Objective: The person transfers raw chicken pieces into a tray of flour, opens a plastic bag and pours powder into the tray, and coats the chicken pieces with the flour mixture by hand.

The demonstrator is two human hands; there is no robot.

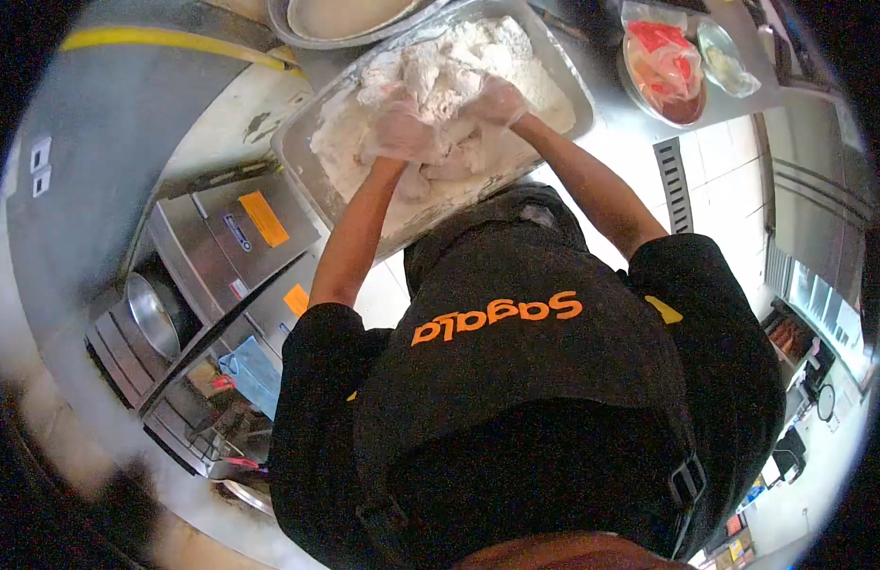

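Observation:
A large metal tray (580,95) holds white flour (340,161) and a heap of flour-coated chicken pieces (456,157). My left hand (402,131), in a thin clear plastic glove, curls around floured pieces left of the heap's middle. Opposite it, my right hand (499,102), also gloved and dusted white, closes over pieces on the right side. Both hands press in toward the pieces between them. The fingertips are partly buried in flour and chicken, and their exact grip on single pieces is hidden.
Beyond the tray stands a round metal basin (350,17) with cloudy liquid. A bowl (675,104) with a red-printed plastic bag and a smaller clear bag (727,59) sit at the upper right. Steel equipment (240,228) with orange labels stands on the left.

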